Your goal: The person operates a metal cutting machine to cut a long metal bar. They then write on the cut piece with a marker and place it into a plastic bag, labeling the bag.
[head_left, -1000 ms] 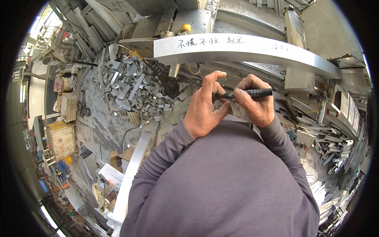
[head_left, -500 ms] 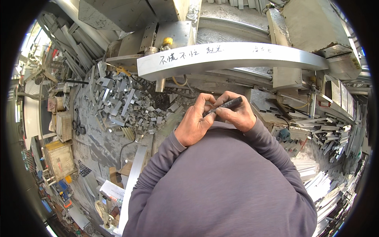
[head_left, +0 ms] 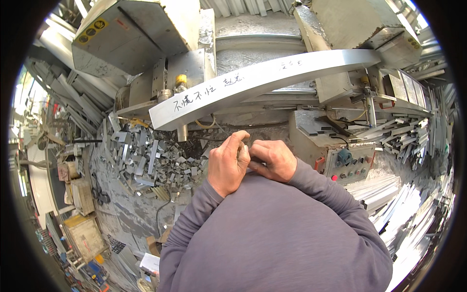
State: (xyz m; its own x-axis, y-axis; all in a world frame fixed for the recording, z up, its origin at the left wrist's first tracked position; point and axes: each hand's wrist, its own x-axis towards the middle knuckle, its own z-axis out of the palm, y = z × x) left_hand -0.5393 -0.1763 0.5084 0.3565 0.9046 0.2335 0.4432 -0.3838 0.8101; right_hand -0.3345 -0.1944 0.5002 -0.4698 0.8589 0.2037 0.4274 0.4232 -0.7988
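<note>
Lying across the machine (head_left: 126, 46), a silvery metal bar (head_left: 262, 73) bears dark handwriting (head_left: 209, 90). Nearer the chest, the left hand (head_left: 227, 164) and right hand (head_left: 274, 159) meet, fingers curled narrow; whatever they hold is hidden. Metal scraps (head_left: 155, 160) litter the floor (head_left: 114, 214), left.

I'm in a metalworking shop, and the long silver metal bar with black handwriting (head_left: 262, 75) lies across its machinery. Beyond the bar's left end is a bulky, angular grey metal machine housing (head_left: 127, 46) bearing round yellow stickers (head_left: 92, 30). Nearer me than that end, a heap of short silver metal offcuts (head_left: 156, 163) litters the floor. On my side of its right half I see a grey metal control box with coloured buttons (head_left: 343, 171).
</note>
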